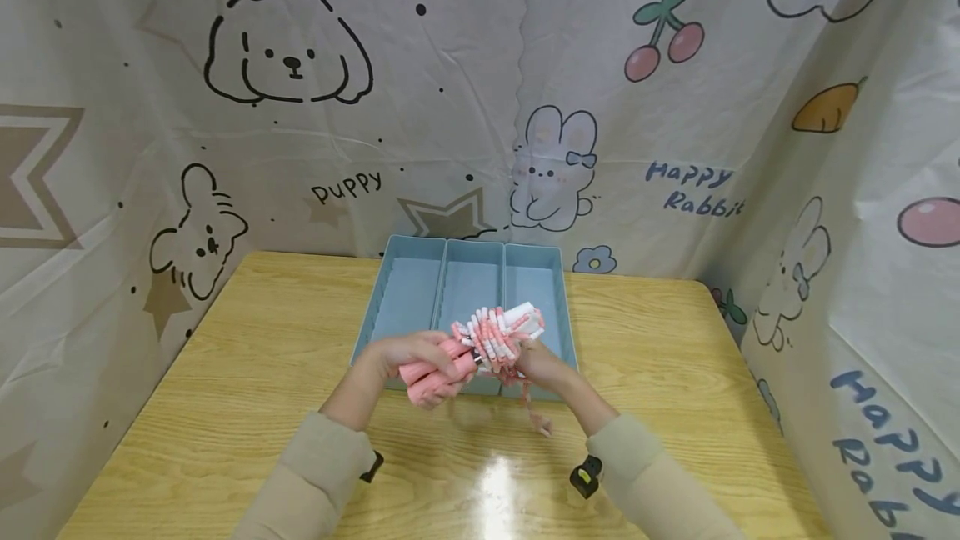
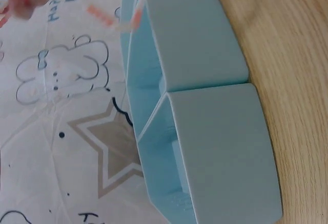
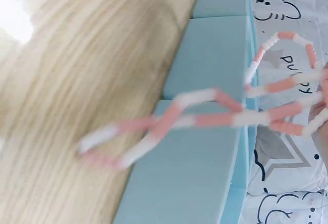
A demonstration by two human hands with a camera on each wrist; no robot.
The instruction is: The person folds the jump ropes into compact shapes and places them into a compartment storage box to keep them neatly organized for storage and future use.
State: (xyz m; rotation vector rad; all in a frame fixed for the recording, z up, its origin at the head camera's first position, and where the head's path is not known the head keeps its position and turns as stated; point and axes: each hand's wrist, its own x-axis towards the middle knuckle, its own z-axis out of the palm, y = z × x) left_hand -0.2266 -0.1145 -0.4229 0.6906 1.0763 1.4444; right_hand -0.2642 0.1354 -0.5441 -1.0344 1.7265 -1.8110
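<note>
Rope, pink-and-white beaded (image 1: 491, 338): right hand (image 1: 542, 363) grips | pink cylindrical handles (image 1: 464, 367): left hand (image 1: 415, 348) grips | seemingly bundling; dangling loop (image 3: 169, 122) wants gathering

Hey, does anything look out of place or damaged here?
The beaded jump rope looks a bit untidy: a long loop dangles loose from the bundle by the right hand, in front of the blue bins. I see no spill or damage.
</note>
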